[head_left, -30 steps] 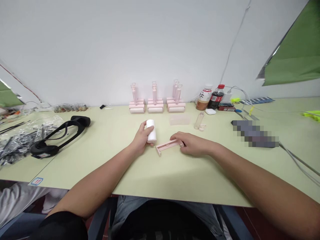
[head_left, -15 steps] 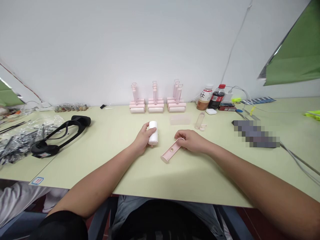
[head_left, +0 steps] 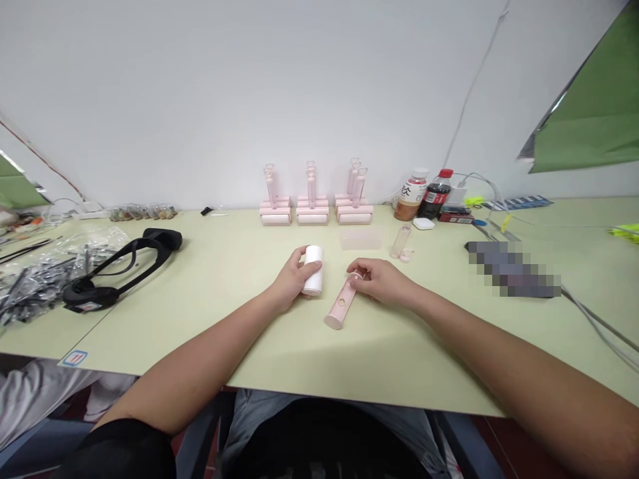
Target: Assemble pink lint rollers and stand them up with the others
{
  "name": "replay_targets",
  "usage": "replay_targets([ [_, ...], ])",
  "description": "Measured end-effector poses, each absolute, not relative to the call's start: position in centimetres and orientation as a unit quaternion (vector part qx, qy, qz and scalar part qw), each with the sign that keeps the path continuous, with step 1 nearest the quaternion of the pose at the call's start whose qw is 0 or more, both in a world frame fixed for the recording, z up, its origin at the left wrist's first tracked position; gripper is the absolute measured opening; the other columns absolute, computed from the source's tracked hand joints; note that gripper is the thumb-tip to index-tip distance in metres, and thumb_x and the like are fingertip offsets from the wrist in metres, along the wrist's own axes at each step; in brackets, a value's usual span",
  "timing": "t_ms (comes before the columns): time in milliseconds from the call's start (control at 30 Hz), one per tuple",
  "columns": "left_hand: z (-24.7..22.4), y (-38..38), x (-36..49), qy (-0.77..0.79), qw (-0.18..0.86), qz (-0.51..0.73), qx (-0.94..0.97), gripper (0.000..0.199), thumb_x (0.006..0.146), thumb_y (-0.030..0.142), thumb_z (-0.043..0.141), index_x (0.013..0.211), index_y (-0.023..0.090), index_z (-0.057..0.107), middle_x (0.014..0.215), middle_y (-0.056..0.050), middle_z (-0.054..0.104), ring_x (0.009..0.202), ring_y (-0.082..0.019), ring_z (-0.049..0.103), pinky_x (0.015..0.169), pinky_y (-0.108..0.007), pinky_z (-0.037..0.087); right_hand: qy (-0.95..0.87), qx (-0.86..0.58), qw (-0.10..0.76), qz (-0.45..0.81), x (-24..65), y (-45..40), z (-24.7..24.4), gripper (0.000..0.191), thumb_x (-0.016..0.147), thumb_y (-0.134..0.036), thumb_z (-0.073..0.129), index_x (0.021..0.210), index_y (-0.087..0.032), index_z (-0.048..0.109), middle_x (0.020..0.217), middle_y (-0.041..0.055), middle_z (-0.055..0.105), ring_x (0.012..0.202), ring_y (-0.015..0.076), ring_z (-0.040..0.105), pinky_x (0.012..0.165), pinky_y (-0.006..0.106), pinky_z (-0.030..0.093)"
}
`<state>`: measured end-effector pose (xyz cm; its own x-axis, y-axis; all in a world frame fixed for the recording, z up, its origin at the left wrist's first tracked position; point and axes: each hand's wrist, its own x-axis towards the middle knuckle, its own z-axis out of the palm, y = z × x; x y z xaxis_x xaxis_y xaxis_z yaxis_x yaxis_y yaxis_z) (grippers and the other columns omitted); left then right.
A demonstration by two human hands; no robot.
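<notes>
My left hand (head_left: 291, 281) is wrapped round a white roll (head_left: 313, 269) held roughly upright over the table. In my right hand (head_left: 382, 282) is the upper end of a pink holder (head_left: 340, 305), a long trough-like piece with a small hole in its middle; its lower end points toward me. The roll and the holder are apart. Beyond my right hand lie a translucent pink cover (head_left: 360, 239), a clear pink handle tube (head_left: 401, 241) and a small pink part (head_left: 406, 255).
Several pink lint rollers (head_left: 312, 214) stand along the wall. Two bottles (head_left: 410, 195) (head_left: 436, 194) are at the back right. A black headset (head_left: 144, 263) and plastic-wrapped parts (head_left: 44, 283) lie left; a pixelated dark object (head_left: 512, 269) lies right.
My left hand has moved slightly right with the white roll, closer to the pink holder. The holder has turned in my right hand and now points more steeply toward me.
</notes>
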<state>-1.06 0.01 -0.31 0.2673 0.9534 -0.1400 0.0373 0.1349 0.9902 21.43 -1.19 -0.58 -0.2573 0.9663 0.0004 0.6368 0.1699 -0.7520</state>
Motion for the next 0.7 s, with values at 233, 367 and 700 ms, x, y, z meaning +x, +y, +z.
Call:
replay_targets([
  [233, -0.6, -0.2, -1.0, 0.440, 0.597, 0.382, 0.551, 0.068, 0.075, 0.046, 0.070, 0.132, 0.029, 0.038, 0.087, 0.000, 0.054, 0.059, -0.010, 0.054, 0.045, -0.020, 0.044, -0.777, -0.511, 0.250, 0.268, 20.4, -1.8, -0.7, 0.024, 0.081, -0.031, 0.055, 0.098, -0.019, 0.067, 0.060, -0.0043, 0.050, 0.057, 0.0129, 0.045, 0.055, 0.026, 0.033],
  [367, -0.5, -0.3, -1.0, 0.429, 0.600, 0.372, 0.563, 0.069, 0.074, 0.044, 0.072, 0.132, 0.028, 0.039, 0.088, 0.000, 0.056, 0.064, -0.012, 0.056, 0.051, -0.023, 0.047, -0.780, -0.507, 0.263, 0.258, 20.0, -2.1, -0.7, 0.033, 0.074, -0.019, 0.052, 0.104, -0.018, 0.065, 0.058, -0.0062, 0.046, 0.055, 0.0122, 0.042, 0.055, 0.025, 0.030],
  [700, 0.3, -1.0, -1.1, 0.382, 0.640, 0.289, 0.601, 0.074, 0.070, 0.044, 0.078, 0.130, 0.022, 0.040, 0.078, 0.001, 0.058, 0.057, -0.012, 0.056, 0.050, -0.023, 0.046, -0.745, -0.524, 0.305, 0.278, 20.1, -1.7, -0.4, 0.016, 0.068, -0.023, 0.052, 0.079, -0.019, 0.063, 0.065, -0.0032, 0.050, 0.061, 0.0136, 0.044, 0.058, 0.025, 0.033],
])
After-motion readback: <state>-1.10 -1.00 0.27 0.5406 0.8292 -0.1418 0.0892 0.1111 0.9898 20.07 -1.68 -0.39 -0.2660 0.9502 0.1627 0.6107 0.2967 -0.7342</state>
